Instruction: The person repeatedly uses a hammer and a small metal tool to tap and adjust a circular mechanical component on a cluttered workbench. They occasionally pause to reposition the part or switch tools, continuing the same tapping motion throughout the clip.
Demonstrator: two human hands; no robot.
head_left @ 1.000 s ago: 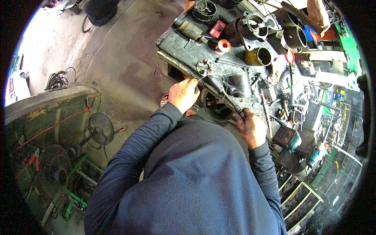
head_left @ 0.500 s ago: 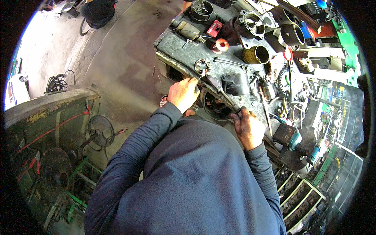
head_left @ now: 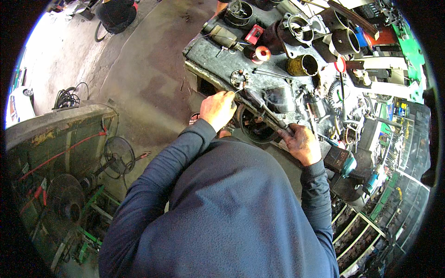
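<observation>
Sits near the front edge of the grimy workbench (head_left: 208, 55), between the two hands: a small round metal part (head_left: 239, 78) with notches around its rim. Looks rigid and light, probably with fine contacts that bend easily, so best taken by the outer rim rather than the middle. Meets, just beside it, the tip of a long dark tool (head_left: 266, 111), stiff and slim, which runs back to the right hand (head_left: 303, 143); closed in a full fist around the handle end, greasy enough to suggest a slippery grip. Pinches, in the left hand (head_left: 218, 109), fingers curled tight, a thin wire (head_left: 237, 91) that looks springy and easy to kink; cannot tell whether the wire touches the part. Below the bench edge, between the forearms, shows a round dark housing (head_left: 255, 127), likely heavy. Farther back on the bench: a red spool (head_left: 262, 53), a flat red rectangular box (head_left: 254, 34) with a pale label, and a brass-coloured open cylinder (head_left: 302, 66). On the floor by the left wrist, a round dark sticker (head_left: 194, 118) with a red and white mark. At the far right, a green panel (head_left: 408, 51) and a teal power tool (head_left: 345, 162).
</observation>
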